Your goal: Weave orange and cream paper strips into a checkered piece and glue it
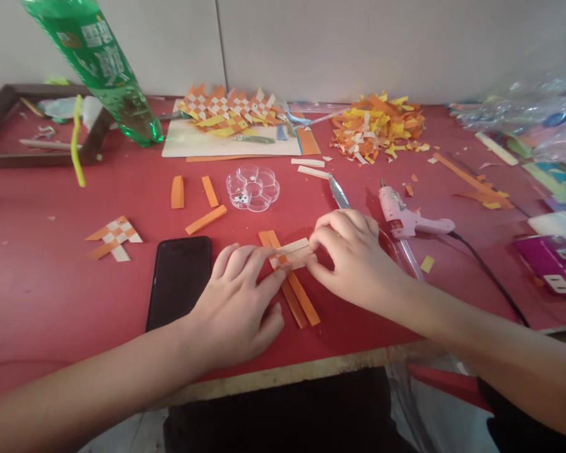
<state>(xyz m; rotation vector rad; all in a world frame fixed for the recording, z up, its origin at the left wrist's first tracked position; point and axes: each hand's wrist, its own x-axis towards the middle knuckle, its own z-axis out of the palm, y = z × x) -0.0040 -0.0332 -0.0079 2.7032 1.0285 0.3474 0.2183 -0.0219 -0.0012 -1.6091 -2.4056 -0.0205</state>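
Orange paper strips (298, 290) lie slanted on the red table, crossed by white paper strips (296, 250) in a small weave. My left hand (243, 296) holds the weave down at its left side, fingertips on the crossing and thumb apart below. At the right ends of the white strips, my right hand (351, 255) is closed in a pinch between thumb and forefinger. A black phone (179, 277) lies left of my left hand. Tweezers or a similar metal tool (338, 190) point out from behind my right hand, partly hidden.
A pink glue gun (405, 217) with its cord lies at right, near a purple box (547, 261). Further back are a clear flower-shaped dish (253, 189), woven paper fish (226, 107), paper scraps (377, 126) and a green bottle (104, 69). One woven piece (116, 238) lies left.
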